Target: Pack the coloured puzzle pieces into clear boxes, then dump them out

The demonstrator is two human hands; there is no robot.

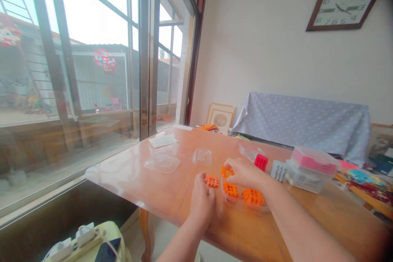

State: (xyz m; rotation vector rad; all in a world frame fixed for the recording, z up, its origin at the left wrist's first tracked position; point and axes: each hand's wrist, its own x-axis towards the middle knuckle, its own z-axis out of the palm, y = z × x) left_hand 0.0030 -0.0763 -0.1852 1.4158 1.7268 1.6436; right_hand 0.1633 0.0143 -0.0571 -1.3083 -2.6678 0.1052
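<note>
My left hand (201, 200) pinches a small orange grid-shaped block (212, 181) at its fingertips, just above the wooden table (172, 188). My right hand (244, 173) is curled around another orange block (226, 171), a little to the right. Below it stands a clear plastic tub (245, 206) holding more orange grid blocks (252, 196). Beyond my right hand sit a red block cube (260, 161) and a grey block cube (278, 170).
Clear lids (162, 163) and a small clear tub (202, 156) lie toward the table's far left, with a folded paper (163, 141). Stacked boxes, one with pink pieces (313, 161), stand at right. A large window is at left, a covered sofa (307, 123) behind.
</note>
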